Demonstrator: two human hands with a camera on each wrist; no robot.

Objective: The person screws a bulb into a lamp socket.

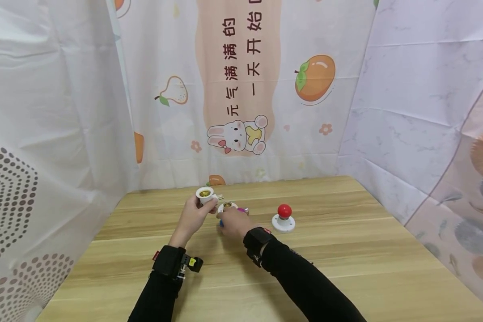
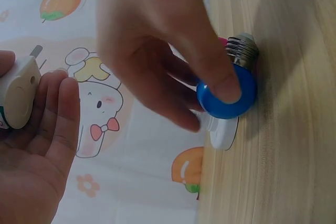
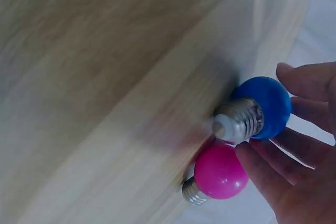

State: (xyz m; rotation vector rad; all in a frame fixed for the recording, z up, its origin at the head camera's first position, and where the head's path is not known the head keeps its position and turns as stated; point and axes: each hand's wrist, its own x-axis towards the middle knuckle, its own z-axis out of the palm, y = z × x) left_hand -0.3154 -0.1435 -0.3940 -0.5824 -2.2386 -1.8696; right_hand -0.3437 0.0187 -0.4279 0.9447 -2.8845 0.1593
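Note:
My left hand (image 1: pixel 193 214) holds a white lamp socket (image 1: pixel 205 197) with a brass-coloured screw thread, raised above the table's back part; two metal prongs stick out beside it. In the left wrist view, this socket (image 2: pixel 20 93) sits between thumb and fingers. My right hand (image 1: pixel 235 222) grips a blue bulb (image 3: pixel 268 106) by its round glass, with the metal screw end pointing away from the palm. A pink bulb (image 3: pixel 220 172) lies right beside the blue one, close to the fingertips. Behind the right hand stands a second white socket (image 1: pixel 227 205), partly hidden.
A red bulb (image 1: pixel 284 211) stands upright in a round white socket (image 1: pixel 283 224) to the right. The wooden table (image 1: pixel 330 264) reaches back to a printed curtain (image 1: pixel 165 125), with more curtains (image 1: pixel 72 112) at both sides.

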